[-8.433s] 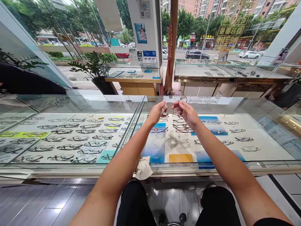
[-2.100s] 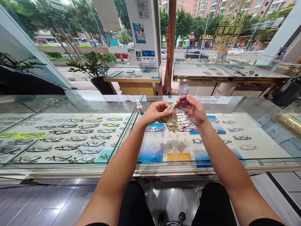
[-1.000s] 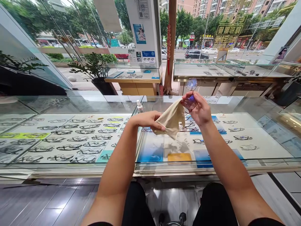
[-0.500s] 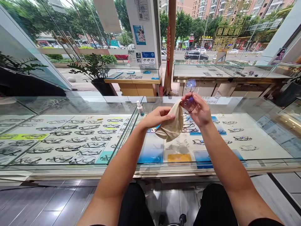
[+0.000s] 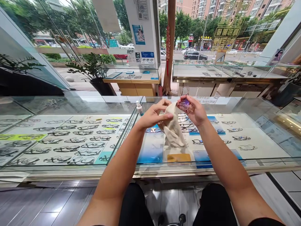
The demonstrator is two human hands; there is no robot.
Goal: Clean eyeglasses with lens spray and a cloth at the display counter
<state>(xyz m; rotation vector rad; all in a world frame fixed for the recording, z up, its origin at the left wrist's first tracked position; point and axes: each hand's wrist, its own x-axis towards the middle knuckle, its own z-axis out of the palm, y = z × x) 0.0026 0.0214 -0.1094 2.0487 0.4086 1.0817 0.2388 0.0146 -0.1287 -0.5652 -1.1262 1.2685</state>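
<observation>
Above the glass display counter (image 5: 150,172), my right hand (image 5: 197,112) pinches a pair of eyeglasses (image 5: 184,104) by the frame. One lens shows a purple sheen; the other, pointing away from me, is hard to make out against the background. My left hand (image 5: 157,115) is closed on a cream cleaning cloth (image 5: 174,130), with the thumb on top and the cloth hanging down below the fingers. The cloth's upper edge meets the right fingertips beside the lower lens. A small white spray bottle (image 5: 139,108) stands on the counter, left of my left hand.
Under the counter glass lie rows of eyeglasses (image 5: 88,145), blue cards (image 5: 150,153) and a yellow card (image 5: 178,158). Farther off are a potted plant (image 5: 100,83), a small wooden display table (image 5: 138,88) and another glass case (image 5: 202,70). My knees are below the counter edge.
The eyeglasses have tilted and come lower and slightly left, with the right hand. The cloth has swung open and hangs lower, its top edge now nearer the right fingertips.
</observation>
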